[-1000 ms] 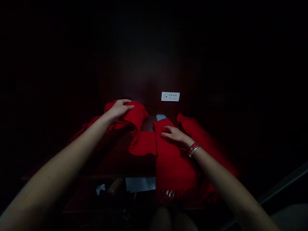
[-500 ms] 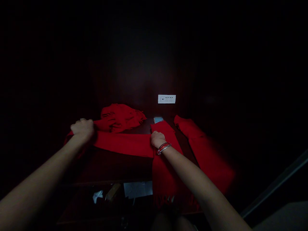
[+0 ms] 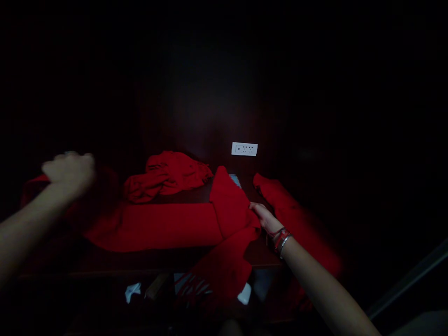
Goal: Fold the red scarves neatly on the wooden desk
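Observation:
A long red scarf point(image 3: 164, 226) with a fringed end stretches across the dark shelf, part of it folded over and hanging past the front edge. My left hand point(image 3: 70, 170), a little blurred, is closed in a fist on the bunched far-left part of the scarf. At the fold on the right, my right hand point(image 3: 262, 215), with a red band and a silver bangle at the wrist, pinches the scarf's edge. Behind the stretched scarf lies a crumpled red fringed cloth point(image 3: 178, 172). Right of my right hand lies another red cloth point(image 3: 294, 214), folded lengthwise.
On the back wall is a white socket panel point(image 3: 244, 149). A small light-blue item point(image 3: 235, 180) lies behind the scarf's fold. Below the shelf edge point(image 3: 122, 270) are a white crumpled piece point(image 3: 133, 292) and a brownish box-like object point(image 3: 157, 286). Surroundings are very dark.
My left hand has moved left and slightly up, drawing the scarf with it. My right hand has shifted right and taken the folded edge. The hanging fringed end has swung left.

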`<action>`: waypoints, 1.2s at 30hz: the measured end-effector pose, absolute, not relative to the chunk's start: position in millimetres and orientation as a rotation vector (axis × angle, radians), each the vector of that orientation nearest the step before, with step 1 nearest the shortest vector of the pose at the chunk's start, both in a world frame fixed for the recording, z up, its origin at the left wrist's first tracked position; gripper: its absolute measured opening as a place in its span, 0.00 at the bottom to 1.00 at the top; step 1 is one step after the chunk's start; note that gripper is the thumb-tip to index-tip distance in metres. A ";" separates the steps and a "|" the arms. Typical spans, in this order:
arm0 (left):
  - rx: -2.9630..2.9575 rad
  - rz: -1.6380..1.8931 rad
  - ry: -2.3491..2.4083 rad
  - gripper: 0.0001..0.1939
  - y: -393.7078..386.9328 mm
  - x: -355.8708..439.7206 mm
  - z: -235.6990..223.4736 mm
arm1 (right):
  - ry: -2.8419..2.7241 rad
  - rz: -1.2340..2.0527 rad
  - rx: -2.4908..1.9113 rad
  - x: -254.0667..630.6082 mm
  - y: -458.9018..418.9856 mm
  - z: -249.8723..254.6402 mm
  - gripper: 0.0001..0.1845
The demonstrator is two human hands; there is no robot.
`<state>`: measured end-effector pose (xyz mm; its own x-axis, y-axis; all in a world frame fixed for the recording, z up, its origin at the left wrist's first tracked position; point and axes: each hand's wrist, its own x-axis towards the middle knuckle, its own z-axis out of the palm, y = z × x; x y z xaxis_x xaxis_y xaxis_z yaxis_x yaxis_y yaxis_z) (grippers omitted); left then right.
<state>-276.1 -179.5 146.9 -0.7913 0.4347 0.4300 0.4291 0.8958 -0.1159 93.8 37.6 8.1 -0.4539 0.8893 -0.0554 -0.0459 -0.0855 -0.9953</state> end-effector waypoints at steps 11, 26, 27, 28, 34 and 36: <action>-1.436 0.085 -2.298 0.20 -134.9 -217.2 50.9 | -1.724 1.412 -1.132 101.9 15.6 19.5 0.49; -2.670 -0.106 -1.952 0.22 -39.9 -107.6 -0.8 | -3.030 0.431 -0.335 153.5 -35.8 36.0 0.19; -2.669 -0.086 -1.950 0.21 -38.6 -110.9 0.4 | -3.026 0.426 -0.330 156.4 -35.4 35.5 0.18; -2.665 -0.071 -1.946 0.21 -38.2 -113.7 1.5 | -3.018 0.418 -0.342 158.9 -35.4 35.1 0.18; -2.606 -0.133 -1.882 0.21 -42.8 -118.7 -1.1 | -2.913 0.514 -0.478 159.3 -55.1 39.3 0.22; -2.579 -0.183 -1.854 0.21 -44.7 -118.7 -3.9 | -2.881 0.493 -0.508 155.6 -64.8 40.1 0.24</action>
